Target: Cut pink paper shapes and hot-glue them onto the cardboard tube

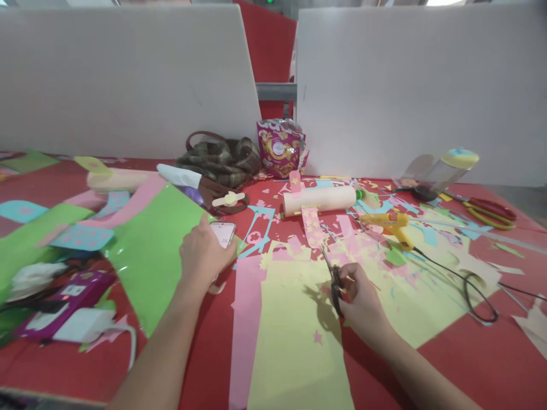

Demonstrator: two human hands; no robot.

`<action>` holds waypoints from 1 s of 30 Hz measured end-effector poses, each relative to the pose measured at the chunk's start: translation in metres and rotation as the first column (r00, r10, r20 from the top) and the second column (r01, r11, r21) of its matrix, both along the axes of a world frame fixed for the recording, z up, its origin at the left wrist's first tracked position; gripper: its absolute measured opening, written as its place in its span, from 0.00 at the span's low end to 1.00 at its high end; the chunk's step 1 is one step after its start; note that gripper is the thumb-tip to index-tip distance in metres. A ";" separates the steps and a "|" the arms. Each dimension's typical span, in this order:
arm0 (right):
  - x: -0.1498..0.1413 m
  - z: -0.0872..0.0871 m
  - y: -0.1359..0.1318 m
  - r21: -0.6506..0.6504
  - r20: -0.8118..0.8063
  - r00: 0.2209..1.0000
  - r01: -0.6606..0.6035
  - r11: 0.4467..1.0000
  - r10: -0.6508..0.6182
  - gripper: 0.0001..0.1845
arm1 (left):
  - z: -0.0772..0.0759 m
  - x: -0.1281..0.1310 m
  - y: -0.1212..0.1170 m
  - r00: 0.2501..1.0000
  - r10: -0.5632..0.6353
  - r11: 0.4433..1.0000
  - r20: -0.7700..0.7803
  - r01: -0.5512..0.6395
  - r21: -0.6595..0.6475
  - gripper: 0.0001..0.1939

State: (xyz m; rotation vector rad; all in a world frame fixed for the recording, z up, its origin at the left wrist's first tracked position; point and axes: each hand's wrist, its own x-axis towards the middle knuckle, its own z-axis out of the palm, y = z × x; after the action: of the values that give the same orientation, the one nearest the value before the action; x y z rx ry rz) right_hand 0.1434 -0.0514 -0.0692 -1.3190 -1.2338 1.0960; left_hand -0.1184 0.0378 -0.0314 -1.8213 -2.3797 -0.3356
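Note:
My left hand (pixel 204 249) is closed over a smartphone (pixel 224 232) with a lit screen, its thumb along the near side and part of the phone hidden beneath it. A pair of dark-handled scissors (pixel 335 285) is in my right hand (pixel 359 299), fingers in the loops and blades pointing away from me. Below the scissors lie a pale yellow sheet (pixel 294 336) with a small pink star (pixel 318 337) on it and a pink sheet (pixel 247 330) under its left side. Beyond the blade tips, a cream paper roll (pixel 319 200) carries a pink star-patterned strip (pixel 314 226).
Paper scraps surround a yellow glue gun (pixel 391 225) with a trailing cord. Red-handled pliers (pixel 491 209) and a clear bottle (pixel 453 169) stand right. Left are a glossy green sheet (pixel 149 262) and purple power strip (pixel 68 302). A snack bag (pixel 280 149) and plaid bag (pixel 222 159) sit behind.

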 end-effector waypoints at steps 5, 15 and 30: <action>-0.001 0.001 -0.001 0.036 0.064 0.998 0.025 0.999 -0.027 0.16 | -0.011 -0.017 0.001 0.996 0.087 0.992 0.007 -0.086 -0.087 0.44; 0.002 -0.006 0.000 0.054 0.104 0.994 0.029 0.998 -0.034 0.16 | -0.013 -0.008 0.001 0.995 0.095 0.993 0.010 -0.094 -0.070 0.41; 0.001 -0.003 -0.003 0.019 0.119 0.992 -0.044 0.999 0.042 0.16 | -0.009 -0.010 0.000 0.993 0.113 0.989 0.024 -0.110 -0.100 0.36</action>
State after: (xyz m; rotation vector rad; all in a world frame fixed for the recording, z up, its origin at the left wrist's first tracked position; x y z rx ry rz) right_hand 0.1441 -0.0549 -0.0718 -1.3626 -1.3635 1.0439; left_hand -0.1281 0.0377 -0.0402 -1.7246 -2.5484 -0.2379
